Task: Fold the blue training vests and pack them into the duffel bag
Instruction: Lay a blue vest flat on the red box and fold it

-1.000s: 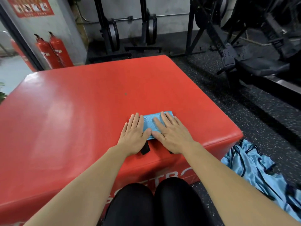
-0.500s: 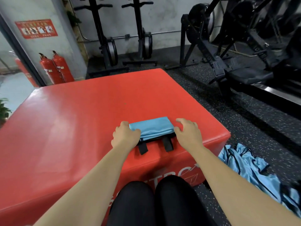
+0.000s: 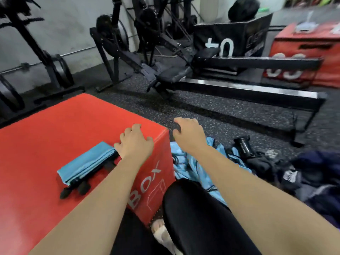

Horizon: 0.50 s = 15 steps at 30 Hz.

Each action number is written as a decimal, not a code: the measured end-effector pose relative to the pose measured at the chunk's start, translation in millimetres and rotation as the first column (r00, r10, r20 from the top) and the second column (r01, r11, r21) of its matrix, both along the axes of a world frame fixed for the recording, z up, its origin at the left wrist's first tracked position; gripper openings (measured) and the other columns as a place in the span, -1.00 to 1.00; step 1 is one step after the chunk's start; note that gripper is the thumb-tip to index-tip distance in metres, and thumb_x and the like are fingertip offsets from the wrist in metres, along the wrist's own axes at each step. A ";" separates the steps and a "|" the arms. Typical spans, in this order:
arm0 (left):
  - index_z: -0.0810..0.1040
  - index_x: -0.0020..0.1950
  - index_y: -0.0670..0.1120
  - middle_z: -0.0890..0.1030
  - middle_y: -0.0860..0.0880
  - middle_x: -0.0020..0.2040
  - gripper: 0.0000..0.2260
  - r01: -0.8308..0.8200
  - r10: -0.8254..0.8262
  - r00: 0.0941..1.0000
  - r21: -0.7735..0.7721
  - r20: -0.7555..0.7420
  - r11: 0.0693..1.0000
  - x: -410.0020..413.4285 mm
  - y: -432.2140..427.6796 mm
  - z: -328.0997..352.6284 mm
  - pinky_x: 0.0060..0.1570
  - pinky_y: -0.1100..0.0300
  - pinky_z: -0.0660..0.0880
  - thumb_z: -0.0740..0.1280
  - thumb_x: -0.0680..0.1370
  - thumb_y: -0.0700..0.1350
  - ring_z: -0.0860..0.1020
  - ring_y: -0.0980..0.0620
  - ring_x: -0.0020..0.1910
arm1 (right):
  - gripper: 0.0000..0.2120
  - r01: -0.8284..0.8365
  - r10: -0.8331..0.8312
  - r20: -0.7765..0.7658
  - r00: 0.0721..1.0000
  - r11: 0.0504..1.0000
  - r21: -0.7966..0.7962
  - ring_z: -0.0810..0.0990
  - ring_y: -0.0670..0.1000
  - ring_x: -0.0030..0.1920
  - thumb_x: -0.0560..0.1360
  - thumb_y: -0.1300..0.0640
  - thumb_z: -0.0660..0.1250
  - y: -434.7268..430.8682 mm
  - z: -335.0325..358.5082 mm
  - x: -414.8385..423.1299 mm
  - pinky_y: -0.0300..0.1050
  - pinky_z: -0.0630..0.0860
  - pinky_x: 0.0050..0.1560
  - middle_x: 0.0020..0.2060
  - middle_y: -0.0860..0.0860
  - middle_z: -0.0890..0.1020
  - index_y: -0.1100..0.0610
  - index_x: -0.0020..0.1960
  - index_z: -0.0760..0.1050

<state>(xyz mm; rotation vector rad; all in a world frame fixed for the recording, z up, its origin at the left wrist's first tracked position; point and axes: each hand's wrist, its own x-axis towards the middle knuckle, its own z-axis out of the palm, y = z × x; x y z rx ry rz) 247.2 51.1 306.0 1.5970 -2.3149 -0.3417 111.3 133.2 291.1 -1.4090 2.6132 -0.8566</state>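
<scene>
Lying on the near part of the red box (image 3: 46, 144), the folded vest (image 3: 86, 162) is a flat blue packet. Black straps (image 3: 83, 188) poke out at its near edge. The left hand (image 3: 135, 142) rests on the box just beside the right end of the packet. Its fingers (image 3: 132, 128) are loosely bent and hold nothing. The right hand (image 3: 189, 135) hangs in the air past the right corner of the box, above the pile of loose vests (image 3: 191, 168) on the floor. Its fingers (image 3: 182, 120) are loosely bent too, and empty.

The vests look thin, soft and very light, and maybe a bit slippery. The folded one will likely flop open if it is lifted by one corner. It is safer to pinch through all the layers at both short ends, or to slide a flat hand under it. The loose ones look tangled, so take one by its shoulder part and shake it free. A dark heap (image 3: 316, 172) lies far right on the floor; I cannot tell if it is the duffel bag.
</scene>
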 end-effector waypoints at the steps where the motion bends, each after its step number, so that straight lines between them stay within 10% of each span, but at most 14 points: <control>1: 0.33 0.43 0.02 0.42 -0.10 0.36 -0.53 0.048 -0.048 0.999 -0.007 0.017 0.999 -14.9 7.2 0.9 0.27 -0.14 0.28 0.27 0.53 0.01 0.35 -0.14 0.37 | -0.59 0.037 -0.037 0.006 0.999 0.999 0.000 0.37 0.18 0.29 0.56 0.09 0.19 12.0 -0.4 -9.9 0.05 0.33 0.22 0.27 0.09 0.52 0.06 0.41 0.39; 15: 0.30 0.46 0.05 0.40 -0.08 0.37 -0.55 0.456 -0.455 0.885 0.010 0.095 0.890 -211.1 130.3 -12.5 0.25 -0.09 0.29 0.23 0.57 -0.01 0.37 -0.11 0.35 | -0.58 0.340 -0.346 0.042 0.937 0.935 0.103 0.34 0.16 0.33 0.60 0.07 0.16 163.6 -42.1 -163.4 0.08 0.33 0.24 0.31 0.06 0.49 0.05 0.45 0.34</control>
